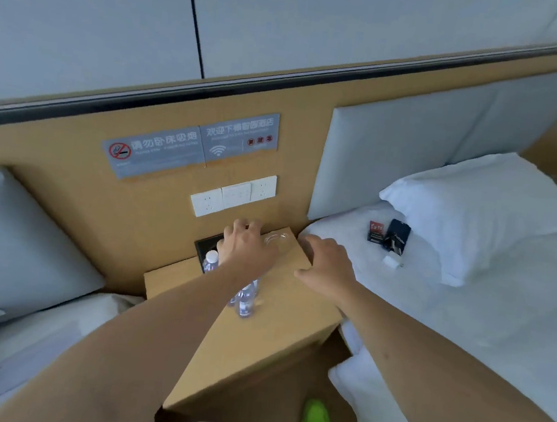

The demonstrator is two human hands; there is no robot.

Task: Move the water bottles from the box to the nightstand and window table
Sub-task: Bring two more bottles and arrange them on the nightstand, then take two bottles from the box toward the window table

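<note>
Bottles already stand on the nightstand (273,316): one water bottle (211,261) at the back beside a dark tray (203,246), and a small cluster of water bottles (246,297) nearer the middle, partly hidden under the left forearm. The placing step at the nightstand looks under way or close to finished.

The left hand (244,241) reaches to the back of the top, fingers curled downward near a clear glass dish (277,239); whether it grips anything cannot be told. The right hand (326,265) hovers at the right edge of the nightstand, fingers loosely bent and holding nothing.

No box and no window table are in view. The next move probably calls for pulling both hands back without knocking the upright, top-heavy bottles, then going to the box for more, bound for the window table.

A bed (467,299) to the right carries a few small dark items (389,234).
</note>
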